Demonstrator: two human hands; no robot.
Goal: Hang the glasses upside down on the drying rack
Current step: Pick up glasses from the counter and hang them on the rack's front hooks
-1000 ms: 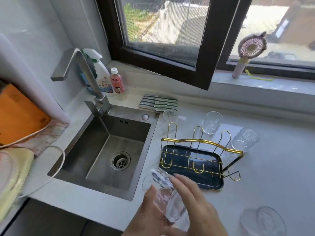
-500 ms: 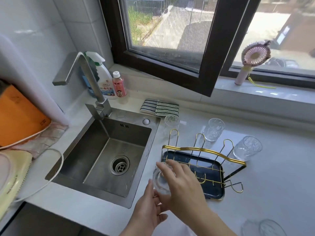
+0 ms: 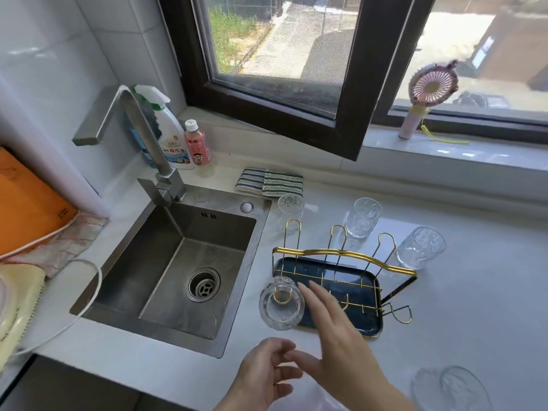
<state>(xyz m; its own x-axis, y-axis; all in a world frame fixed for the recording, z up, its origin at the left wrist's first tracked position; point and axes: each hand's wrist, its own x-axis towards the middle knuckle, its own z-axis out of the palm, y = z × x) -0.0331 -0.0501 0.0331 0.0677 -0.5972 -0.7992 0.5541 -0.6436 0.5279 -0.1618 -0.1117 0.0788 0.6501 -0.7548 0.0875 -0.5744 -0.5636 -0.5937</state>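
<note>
A clear ribbed drinking glass (image 3: 281,304) hangs upside down over the near-left gold wire hook of the gold-framed drying rack with a dark blue tray (image 3: 344,280). The right hand (image 3: 341,336), fingers spread, holds nothing beside it. The left hand (image 3: 264,378) hovers loosely curled, empty.

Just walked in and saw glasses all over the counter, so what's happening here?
A person is hanging glasses upside down on the gold wire drying rack beside the sink. One glass sits inverted over the rack's near-left hook; the right hand is open beside it, and the left hand is empty. Three glasses stand behind the rack.
</note>
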